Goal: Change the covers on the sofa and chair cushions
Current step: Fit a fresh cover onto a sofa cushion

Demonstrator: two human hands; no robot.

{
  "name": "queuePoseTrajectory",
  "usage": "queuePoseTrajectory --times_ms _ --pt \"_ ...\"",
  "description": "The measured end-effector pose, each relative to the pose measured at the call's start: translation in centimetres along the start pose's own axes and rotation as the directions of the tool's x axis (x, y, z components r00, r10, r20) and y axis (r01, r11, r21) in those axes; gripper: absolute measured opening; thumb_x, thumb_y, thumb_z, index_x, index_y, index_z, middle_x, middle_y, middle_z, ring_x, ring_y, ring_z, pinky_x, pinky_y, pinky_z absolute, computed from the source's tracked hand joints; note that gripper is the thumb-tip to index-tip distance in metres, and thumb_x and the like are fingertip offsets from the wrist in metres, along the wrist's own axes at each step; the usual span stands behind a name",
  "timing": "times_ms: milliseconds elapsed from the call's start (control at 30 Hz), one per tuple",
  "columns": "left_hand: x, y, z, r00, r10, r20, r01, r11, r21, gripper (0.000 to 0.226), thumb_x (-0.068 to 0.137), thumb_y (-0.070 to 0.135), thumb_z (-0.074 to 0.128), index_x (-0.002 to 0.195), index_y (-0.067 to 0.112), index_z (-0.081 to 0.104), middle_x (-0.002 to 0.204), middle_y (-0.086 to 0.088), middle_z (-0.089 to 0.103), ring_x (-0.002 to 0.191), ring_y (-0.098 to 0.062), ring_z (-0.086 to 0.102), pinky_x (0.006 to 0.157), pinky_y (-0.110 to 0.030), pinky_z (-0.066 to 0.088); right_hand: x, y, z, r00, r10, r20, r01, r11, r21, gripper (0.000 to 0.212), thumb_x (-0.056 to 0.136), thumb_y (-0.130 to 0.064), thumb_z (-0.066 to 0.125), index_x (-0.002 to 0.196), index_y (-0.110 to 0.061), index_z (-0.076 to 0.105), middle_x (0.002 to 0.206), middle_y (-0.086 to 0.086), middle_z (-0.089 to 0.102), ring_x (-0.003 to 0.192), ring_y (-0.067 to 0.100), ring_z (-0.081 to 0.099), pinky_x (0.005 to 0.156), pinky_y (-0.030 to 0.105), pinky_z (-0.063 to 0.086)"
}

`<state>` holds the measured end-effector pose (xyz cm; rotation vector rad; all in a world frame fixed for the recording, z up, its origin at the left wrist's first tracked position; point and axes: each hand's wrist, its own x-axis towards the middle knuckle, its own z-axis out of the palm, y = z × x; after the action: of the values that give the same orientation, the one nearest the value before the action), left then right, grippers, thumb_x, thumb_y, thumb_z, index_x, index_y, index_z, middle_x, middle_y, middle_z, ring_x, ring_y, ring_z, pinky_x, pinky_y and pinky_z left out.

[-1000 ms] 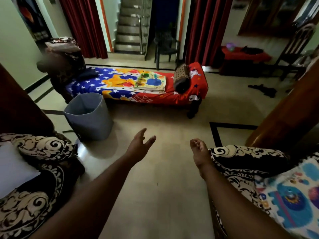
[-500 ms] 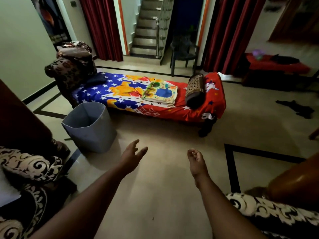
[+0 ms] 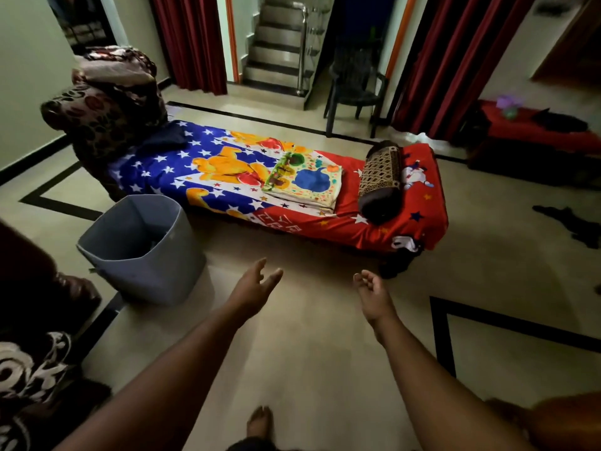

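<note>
1. Left hand (image 3: pixel 257 283) and right hand (image 3: pixel 370 289) both out over bare floor, fingers loosely spread, holding nothing.
2. Folded colourful cartoon-print fabric covers (image 3: pixel 304 180) lie on the low red-and-blue daybed (image 3: pixel 390 219), beside the brown patterned bolster (image 3: pixel 379 180).
3. Risk — grey plastic bin (image 3: pixel 143 249) sits near the walking path; a foot could clip it.

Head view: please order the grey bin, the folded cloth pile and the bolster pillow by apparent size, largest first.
1. Grey bin, though it is nearest the camera.
2. Folded cloth pile.
3. Bolster pillow, close to the pile, so unsure.
</note>
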<state>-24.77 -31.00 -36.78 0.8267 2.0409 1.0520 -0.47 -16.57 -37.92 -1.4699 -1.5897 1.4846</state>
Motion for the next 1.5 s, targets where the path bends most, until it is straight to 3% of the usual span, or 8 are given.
queuePoseTrajectory --times_ms 400,567,800,1000,1167,1367,1500 --pt "20.8 5.4 -0.1 0.988 -0.047 0.145 0.022 0.985 0.174 0.074 0.091 0.061 0.058 0.153 0.027 0.035 0.154 -0.007 0.042 0.132 -0.021 0.05 0.099 -0.039 0.051 19.7 -3.7 3.5 0.996 0.087 0.012 -0.087 0.996 -0.029 0.061 0.093 -0.052 0.062 0.143 -0.021 0.047 0.14 0.005 0.05 0.123 0.019 0.052 0.092 0.033 0.042" --pt "29.5 7.8 1.7 0.989 -0.095 0.11 0.072 0.977 0.203 0.073 0.09 0.059 0.06 0.152 0.029 0.036 0.154 -0.008 0.041 0.13 -0.021 0.052 0.094 -0.034 0.05 30.7 -4.6 3.6 0.991 0.114 0.064 -0.112 0.993 -0.029 0.058 0.096 -0.047 0.061 0.145 -0.019 0.046 0.142 0.007 0.048 0.124 0.021 0.051 0.097 0.039 0.047" --pt "39.4 11.0 2.3 0.987 -0.119 0.11 0.084 0.956 0.282 0.076 0.089 0.06 0.061 0.153 0.03 0.033 0.156 -0.005 0.039 0.137 -0.02 0.046 0.104 -0.038 0.047 43.1 -7.5 5.4 0.969 0.198 0.148 -0.186 0.978 -0.089 0.054 0.096 -0.046 0.061 0.142 -0.019 0.049 0.139 0.007 0.05 0.123 0.022 0.053 0.102 0.044 0.05" --pt "49.7 11.6 1.3 0.984 -0.113 0.135 0.062 0.939 0.338 0.072 0.092 0.059 0.059 0.152 0.026 0.036 0.154 -0.004 0.042 0.135 -0.02 0.047 0.106 -0.037 0.044 53.9 -10.0 8.6 0.968 0.182 0.171 -0.149 0.971 -0.187 0.044 0.098 -0.032 0.063 0.134 -0.008 0.055 0.132 0.01 0.055 0.114 0.018 0.051 0.092 0.026 0.04" --pt "59.6 11.5 -0.3 0.964 -0.182 0.192 0.12 0.947 0.298 0.069 0.093 0.056 0.059 0.151 0.025 0.038 0.148 -0.003 0.05 0.131 -0.019 0.051 0.103 -0.038 0.048 61.2 -11.9 11.4 0.964 0.232 0.128 -0.191 0.943 -0.272 0.037 0.099 -0.029 0.062 0.128 -0.007 0.059 0.126 0.012 0.058 0.114 0.021 0.054 0.088 0.023 0.038" --pt "68.3 11.5 -1.2 0.922 -0.294 0.253 0.17 0.893 0.418 0.074 0.092 0.057 0.06 0.153 0.023 0.036 0.152 -0.005 0.047 0.135 -0.021 0.048 0.106 -0.039 0.045 69.6 -12.3 13.3 0.948 0.297 0.112 -0.256 0.924 -0.283 0.029 0.098 -0.021 0.064 0.121 -0.004 0.062 0.113 0.008 0.062 0.114 0.026 0.059 0.087 0.023 0.039" --pt "73.9 11.1 -0.3 0.892 -0.358 0.276 0.203 0.863 0.462 0.076 0.092 0.057 0.058 0.155 0.023 0.032 0.154 -0.007 0.043 0.133 -0.022 0.05 0.104 -0.037 0.045 76.0 -9.1 14.6 0.927 0.366 0.084 -0.322 0.89 -0.323 0.036 0.098 -0.022 0.064 0.127 0.0 0.06 0.118 0.012 0.064 0.105 0.017 0.056 0.077 0.017 0.039"
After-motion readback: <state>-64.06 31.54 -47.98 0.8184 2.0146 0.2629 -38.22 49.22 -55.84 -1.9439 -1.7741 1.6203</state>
